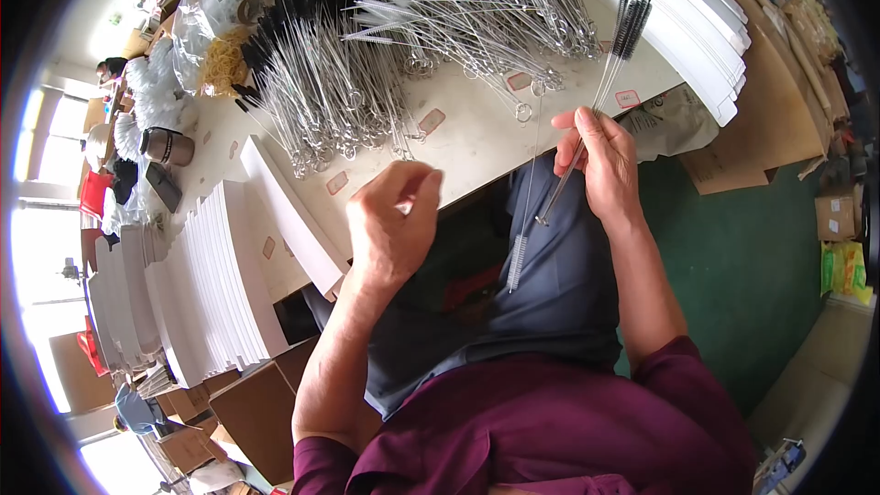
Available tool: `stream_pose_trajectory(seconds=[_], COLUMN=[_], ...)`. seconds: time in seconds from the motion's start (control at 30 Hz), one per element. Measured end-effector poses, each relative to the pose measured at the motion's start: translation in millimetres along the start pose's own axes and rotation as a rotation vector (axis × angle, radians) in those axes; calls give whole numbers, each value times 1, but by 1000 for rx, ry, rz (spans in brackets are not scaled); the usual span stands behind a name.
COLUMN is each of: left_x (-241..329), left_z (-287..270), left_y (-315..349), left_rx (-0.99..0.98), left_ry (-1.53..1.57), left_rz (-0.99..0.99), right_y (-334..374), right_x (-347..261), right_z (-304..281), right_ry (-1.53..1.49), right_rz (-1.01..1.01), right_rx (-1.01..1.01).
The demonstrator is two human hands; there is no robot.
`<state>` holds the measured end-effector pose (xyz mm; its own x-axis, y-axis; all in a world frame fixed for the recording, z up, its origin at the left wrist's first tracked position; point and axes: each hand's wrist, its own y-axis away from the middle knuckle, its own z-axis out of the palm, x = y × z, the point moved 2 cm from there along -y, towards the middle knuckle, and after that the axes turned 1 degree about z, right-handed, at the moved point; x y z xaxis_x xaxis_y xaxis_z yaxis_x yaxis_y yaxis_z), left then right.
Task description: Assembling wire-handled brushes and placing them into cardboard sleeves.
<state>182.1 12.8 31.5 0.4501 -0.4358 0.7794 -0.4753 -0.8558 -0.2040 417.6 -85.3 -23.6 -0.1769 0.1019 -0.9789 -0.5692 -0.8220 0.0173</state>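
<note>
My right hand [603, 151] is closed around the wire stems of a few brushes with black bristles [631, 26]. Their bristle ends point up and away from me, and their looped ends [543, 219] hang over my lap. Beside them a thin wire brush with white bristles [517, 263] points downward in front of my trousers; whether my fingers hold it I cannot tell. My left hand [394, 220] is raised near the table's front edge with its fingers curled in, and what they hold, if anything, is hidden. Ahead lie a pile of black-bristled brushes [316, 82] and a pile of white-bristled brushes [467, 14].
White folded cartons are stacked on the left [215, 270] and at the far right [683, 14] of the table [467, 151]. A yellow bunch of rubber bands [223, 64], clear plastic bags [197, 23] and a dark jar [167, 146] stand at the left. Cardboard [747, 151] borders the right.
</note>
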Motion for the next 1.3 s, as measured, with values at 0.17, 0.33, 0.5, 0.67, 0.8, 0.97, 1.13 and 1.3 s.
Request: stream_pose_trajectory(seconds=[0.17, 0.33, 0.5, 0.67, 0.8, 0.97, 1.13, 1.3], left_x=[7, 9, 11, 11, 9, 0, 0, -1], left_z=[38, 79, 104, 107, 107, 104, 93, 77], left_y=[-26, -51, -63, -68, -69, -69, -62, -52], left_rx=[-185, -145, -92, -87, -98, -64, -133, -119], left_ry=[124, 19, -252, -311, -281, -255, -4, 98], left_rz=[6, 91, 91, 40, 29, 90, -25, 42], right_y=[-15, -26, -33, -37, -38, -38, -39, -39], right_x=[6, 9, 15, 15, 13, 4, 3, -1], right_z=[-7, -16, -20, -20, -17, -13, -10, 4], right_ry=[57, 36, 66, 54, 34, 197, 199, 155], right_rz=[2, 40, 51, 56, 58, 97, 109, 105], right_rx=[11, 37, 26, 43, 41, 25, -46, -117])
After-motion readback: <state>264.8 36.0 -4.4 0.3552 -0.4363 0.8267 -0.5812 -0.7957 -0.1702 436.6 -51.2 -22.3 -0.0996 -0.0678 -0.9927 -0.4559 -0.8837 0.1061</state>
